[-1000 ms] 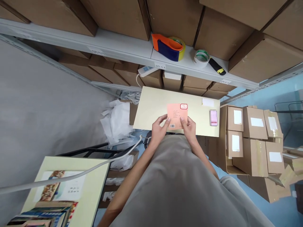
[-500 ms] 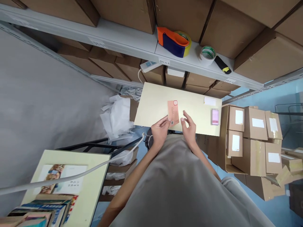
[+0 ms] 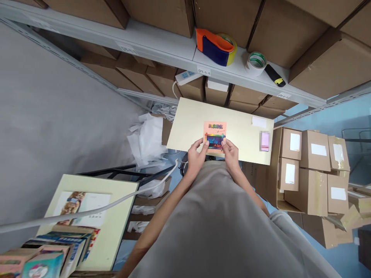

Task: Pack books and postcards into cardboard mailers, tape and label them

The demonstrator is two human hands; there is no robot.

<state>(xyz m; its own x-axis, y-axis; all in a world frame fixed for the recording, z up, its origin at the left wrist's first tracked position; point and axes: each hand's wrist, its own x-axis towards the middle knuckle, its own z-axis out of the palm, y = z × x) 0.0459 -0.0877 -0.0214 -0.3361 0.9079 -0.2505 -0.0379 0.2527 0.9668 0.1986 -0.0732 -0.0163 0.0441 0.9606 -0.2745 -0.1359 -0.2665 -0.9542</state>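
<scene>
Both of my hands hold a small pink book [image 3: 215,129], its cover showing a dark rainbow-coloured picture and a colourful title. My left hand [image 3: 198,155] pinches its lower left edge, the thumb lying on the cover. At the lower right edge, my right hand [image 3: 231,153] grips it the same way. The book is over the near part of a pale yellow tabletop [image 3: 188,119], close to my body. To the right on that top lie a white paper slip [image 3: 259,121] and a blurred pink-and-white item [image 3: 264,141].
A shelf [image 3: 171,44] above the table bears an orange-and-blue tape dispenser [image 3: 216,47], a tape roll [image 3: 256,63], a box cutter [image 3: 274,75] and cardboard boxes. More labelled boxes [image 3: 315,150] are stacked at right. Several books [image 3: 58,247] stand on a lower-left table, crossed by a white cable [image 3: 116,204].
The pink book has been turned from its plain side to its picture cover. My right hand, apart from it before, has closed on its right edge. The view has shifted slightly.
</scene>
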